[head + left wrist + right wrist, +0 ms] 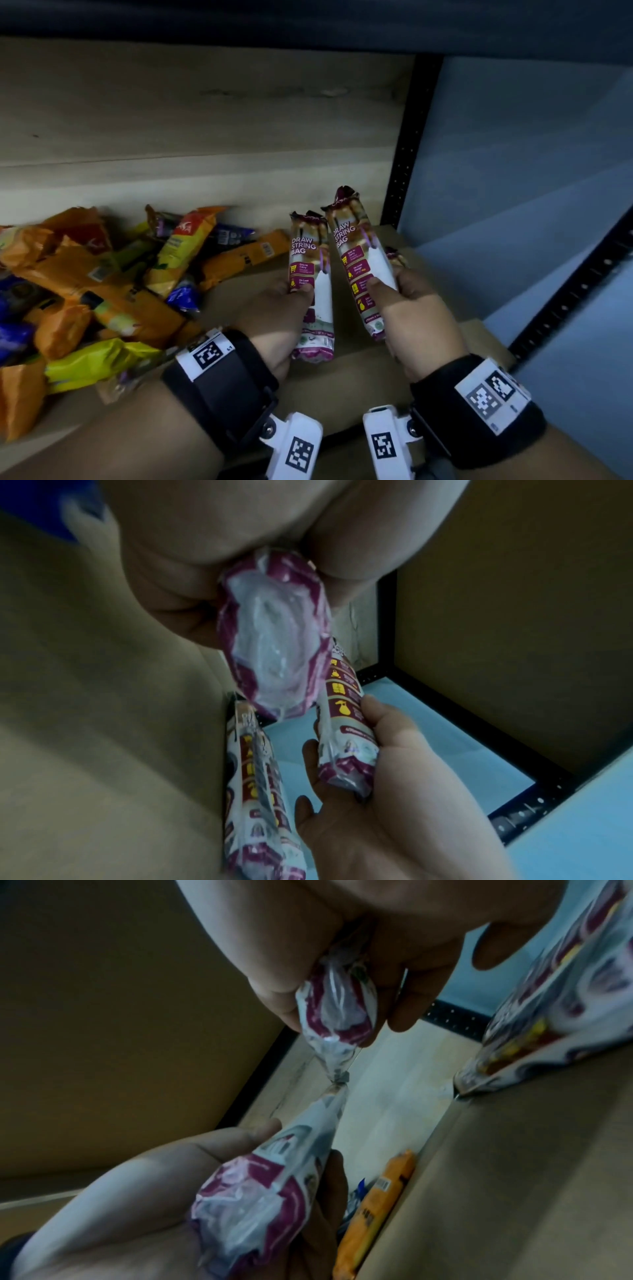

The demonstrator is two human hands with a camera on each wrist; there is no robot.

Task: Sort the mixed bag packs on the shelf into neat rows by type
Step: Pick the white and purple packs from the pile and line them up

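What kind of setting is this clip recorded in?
Probably a shop or stockroom shelf: a board shelf on perforated black metal uprights, a heap of mixed retail packs, and both hands holding identical draw string bag packs.

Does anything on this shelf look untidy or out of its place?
Yes. The pile of mixed packs at the left lies jumbled, orange, yellow and blue ones overlapping at all angles, not in rows. The left hand and right hand each hold a drawstring pack.

left hand (274, 308): holds drawstring pack (313, 284) | right hand (416, 308): holds second drawstring pack (359, 260) | mixed pile (102, 281): left
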